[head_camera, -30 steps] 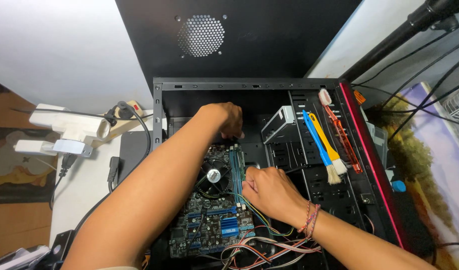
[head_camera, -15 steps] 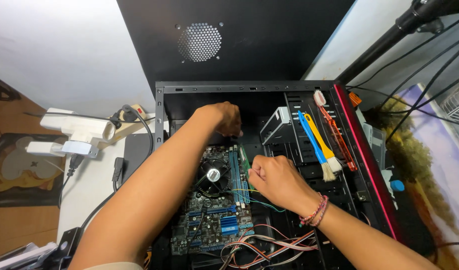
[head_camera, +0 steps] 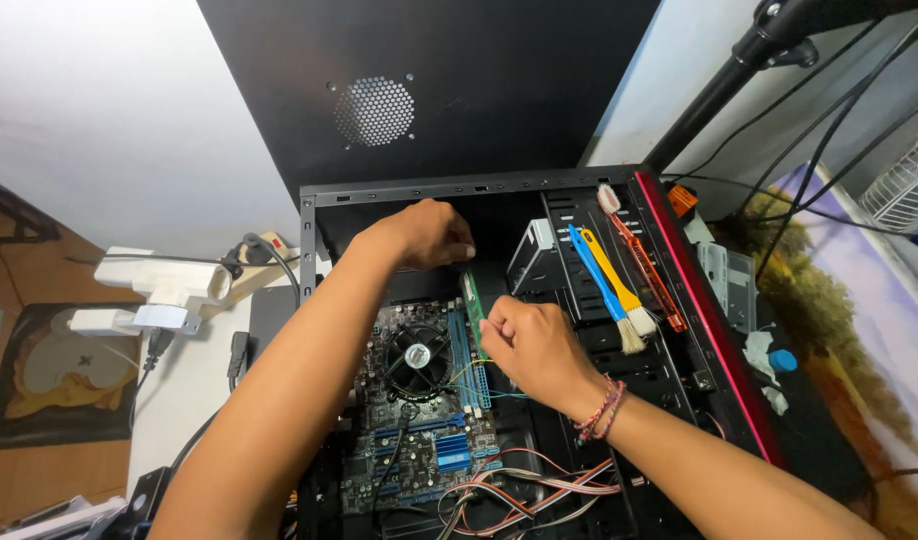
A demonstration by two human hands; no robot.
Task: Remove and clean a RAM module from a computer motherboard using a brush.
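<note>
Cables [head_camera: 524, 485], loose red-white bundle at near edge of motherboard [head_camera: 419, 440]: could snag wrist. Right hand [head_camera: 534, 345] grip pinched on near end of green memory stick [head_camera: 472, 305], standing on edge in slot beside CPU fan [head_camera: 417, 356]. Left hand [head_camera: 429, 235] curled at stick's far end, fingers partly hidden; grasp unclear. Risk: uneven press tilts stick, bends slot. Cleaning brushes [head_camera: 614, 290] loose on drive bay, could slide in.

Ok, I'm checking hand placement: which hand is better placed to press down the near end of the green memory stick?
Right. The right hand already has its fingertips at the near end of the thin green memory stick standing in its blue slot; the left hand is at the far end.
</note>
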